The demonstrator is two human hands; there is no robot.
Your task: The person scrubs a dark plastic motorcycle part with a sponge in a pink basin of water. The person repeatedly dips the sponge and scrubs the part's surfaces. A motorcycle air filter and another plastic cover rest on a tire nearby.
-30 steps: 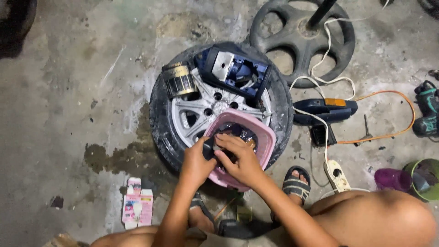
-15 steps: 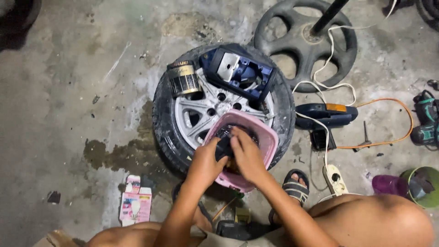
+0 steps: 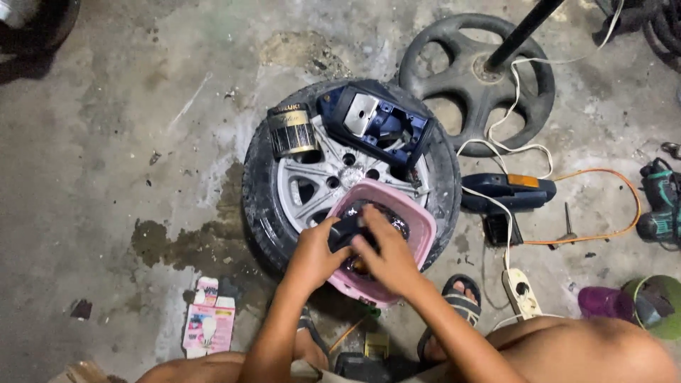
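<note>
A pink plastic tub rests on a small wheel with a silver rim lying flat on the concrete floor. My left hand and my right hand meet over the tub, both closed on a small black part held above dark liquid in it. A black and gold tin and a dark blue tool case sit on the far side of the wheel.
A black round stand base with a pole lies beyond the wheel. To the right lie a blue power tool, white and orange cords, a power strip and a green drill. A pink bulb box lies left of my knee.
The view has shifted slightly; my hands stay over the pink tub, working the black part, with the right hand now lying more across it.
</note>
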